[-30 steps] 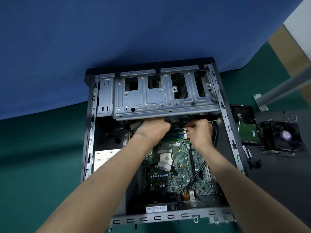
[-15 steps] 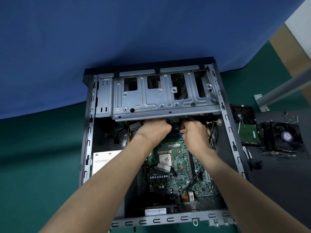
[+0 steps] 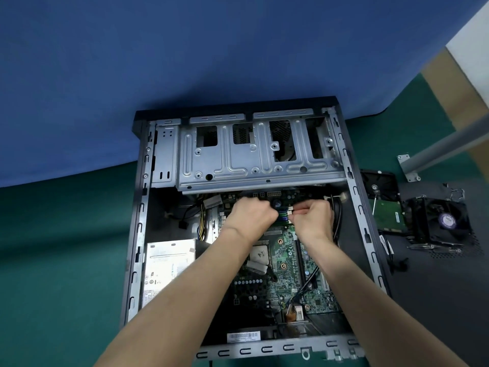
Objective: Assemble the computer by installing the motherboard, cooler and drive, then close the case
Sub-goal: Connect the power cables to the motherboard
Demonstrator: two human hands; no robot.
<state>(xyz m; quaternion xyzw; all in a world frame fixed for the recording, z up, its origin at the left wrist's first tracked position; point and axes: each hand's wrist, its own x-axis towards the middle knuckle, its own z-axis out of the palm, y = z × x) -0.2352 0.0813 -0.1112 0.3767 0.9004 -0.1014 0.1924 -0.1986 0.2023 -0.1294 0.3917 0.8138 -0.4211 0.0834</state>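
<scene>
A case (image 3: 140, 234) of dark painted steel is laid open on its side, its rims punched with slots. At its left a silver, box-shaped power supply (image 3: 169, 266) is seated, and across the far end a cage (image 3: 238, 165) of dull, ribbed sheet metal with square cut-outs is fixed. The left hand (image 3: 250, 217) is held as a fist at the far edge of the glossy green motherboard (image 3: 284, 260), which lies inside the case; what its curled fingers grip cannot be told. The right hand (image 3: 313, 222) is curled too, thumb and forefinger brought together at small white tabs beside blue slots; a firm pinch cannot be confirmed. Outside the case on the right, a drive (image 3: 387, 217) is laid with its green circuit board up, touching the black finned cooler (image 3: 440, 225), whose round fan carries a purple sticker; the cooler rests on a dark perforated panel (image 3: 436, 300). The power supply's label and a barcode sticker (image 3: 243, 336) are printed too small to be read. Everything is set on a green surface (image 3: 66, 260) before a blue cloth (image 3: 132, 62); a grey metal leg (image 3: 449, 144) is seen at the right.
</scene>
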